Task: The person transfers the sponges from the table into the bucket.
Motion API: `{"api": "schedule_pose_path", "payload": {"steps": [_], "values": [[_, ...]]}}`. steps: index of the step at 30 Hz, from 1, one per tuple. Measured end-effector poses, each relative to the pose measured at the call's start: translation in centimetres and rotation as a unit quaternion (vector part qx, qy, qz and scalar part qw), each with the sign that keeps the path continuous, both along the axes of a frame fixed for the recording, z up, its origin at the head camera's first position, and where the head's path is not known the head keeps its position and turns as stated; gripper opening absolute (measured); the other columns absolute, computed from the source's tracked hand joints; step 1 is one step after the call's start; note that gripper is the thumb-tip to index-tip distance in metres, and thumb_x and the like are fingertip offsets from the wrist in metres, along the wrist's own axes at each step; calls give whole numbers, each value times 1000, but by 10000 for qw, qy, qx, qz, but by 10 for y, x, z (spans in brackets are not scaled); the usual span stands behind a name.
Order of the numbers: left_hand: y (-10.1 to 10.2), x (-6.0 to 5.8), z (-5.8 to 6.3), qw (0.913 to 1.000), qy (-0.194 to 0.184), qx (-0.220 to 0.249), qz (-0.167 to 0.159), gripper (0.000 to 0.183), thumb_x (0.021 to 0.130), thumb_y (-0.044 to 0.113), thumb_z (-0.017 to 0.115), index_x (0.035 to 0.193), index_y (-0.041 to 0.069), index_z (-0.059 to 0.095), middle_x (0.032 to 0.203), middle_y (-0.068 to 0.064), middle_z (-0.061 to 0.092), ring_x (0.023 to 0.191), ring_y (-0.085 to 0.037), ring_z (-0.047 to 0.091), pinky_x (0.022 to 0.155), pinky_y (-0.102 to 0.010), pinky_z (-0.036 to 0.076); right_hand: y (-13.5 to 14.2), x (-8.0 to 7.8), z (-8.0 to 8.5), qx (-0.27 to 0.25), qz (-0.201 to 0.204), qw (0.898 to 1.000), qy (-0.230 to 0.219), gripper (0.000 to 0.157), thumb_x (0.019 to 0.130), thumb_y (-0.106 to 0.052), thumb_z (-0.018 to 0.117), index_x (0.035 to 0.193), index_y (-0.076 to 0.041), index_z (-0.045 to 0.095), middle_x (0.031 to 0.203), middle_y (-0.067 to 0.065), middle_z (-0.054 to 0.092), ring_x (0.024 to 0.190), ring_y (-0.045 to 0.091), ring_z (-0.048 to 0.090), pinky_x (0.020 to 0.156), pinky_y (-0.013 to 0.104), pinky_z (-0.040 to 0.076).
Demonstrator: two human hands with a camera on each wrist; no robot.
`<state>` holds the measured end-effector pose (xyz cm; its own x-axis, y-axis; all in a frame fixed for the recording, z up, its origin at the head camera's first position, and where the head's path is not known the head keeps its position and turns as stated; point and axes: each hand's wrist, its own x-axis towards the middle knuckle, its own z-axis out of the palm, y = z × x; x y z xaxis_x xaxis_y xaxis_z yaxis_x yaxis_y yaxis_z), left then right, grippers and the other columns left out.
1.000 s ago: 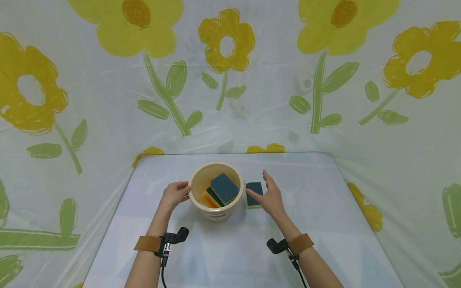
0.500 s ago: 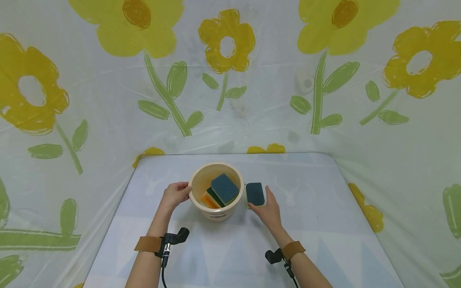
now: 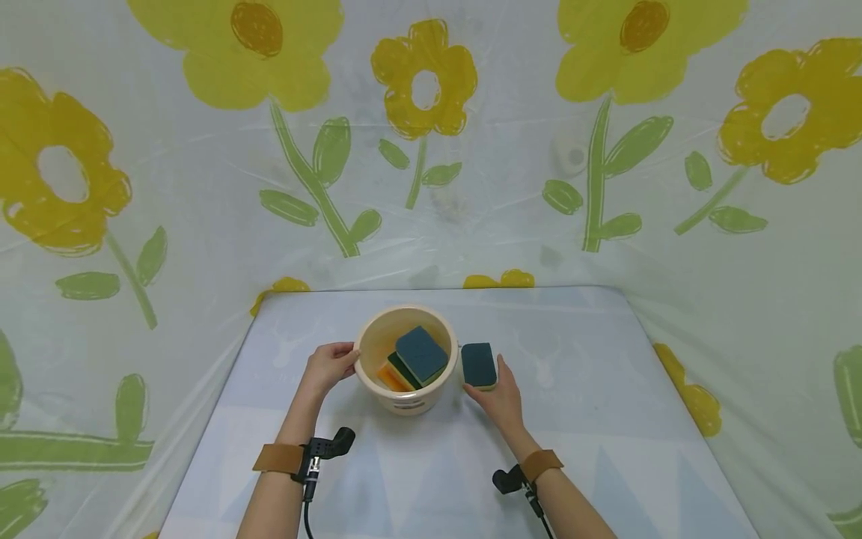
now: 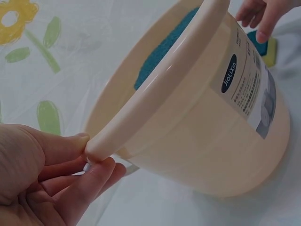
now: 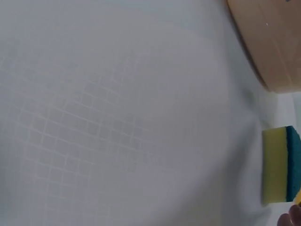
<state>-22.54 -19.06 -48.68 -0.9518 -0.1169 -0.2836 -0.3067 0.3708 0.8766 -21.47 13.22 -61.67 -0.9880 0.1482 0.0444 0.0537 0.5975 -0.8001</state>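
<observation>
A cream plastic bucket (image 3: 406, 400) stands upright on the table. My left hand (image 3: 330, 364) pinches its rim at the left side, thumb on top and fingers beneath, as the left wrist view shows up close. Inside lie several scouring sponges; a blue-green and yellow one (image 3: 421, 353) is on top, with a dark green one and an orange one (image 3: 395, 377) partly covered. Just right of the bucket, my right hand (image 3: 503, 397) grips another blue-green and yellow sponge (image 3: 479, 364), thumb at its near left corner and fingers along its right edge.
A pale blue patterned cloth covers the table (image 3: 586, 419). Behind and around it hangs a white curtain (image 3: 498, 224) with yellow flowers. Each wrist wears a brown strap (image 3: 277, 457) with a small camera and cable.
My right hand came from above and beside the loose sponge, moved nearer to me and closed on its near end. The left hand and bucket stayed put.
</observation>
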Motion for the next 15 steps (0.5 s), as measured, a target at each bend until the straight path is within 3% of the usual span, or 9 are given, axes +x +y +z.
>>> {"api": "schedule_pose_path", "payload": {"steps": [15], "values": [[0,2,3,10000,71,66,-9,37,98,12,58,128,-9,56,119,-28,62,95,-25,68,83,-32,58,-6,1,-10,155,33,9999,-15,99,77,-33,82,150,5,27,150,28,33,137,43,33,110,57,33]]}}
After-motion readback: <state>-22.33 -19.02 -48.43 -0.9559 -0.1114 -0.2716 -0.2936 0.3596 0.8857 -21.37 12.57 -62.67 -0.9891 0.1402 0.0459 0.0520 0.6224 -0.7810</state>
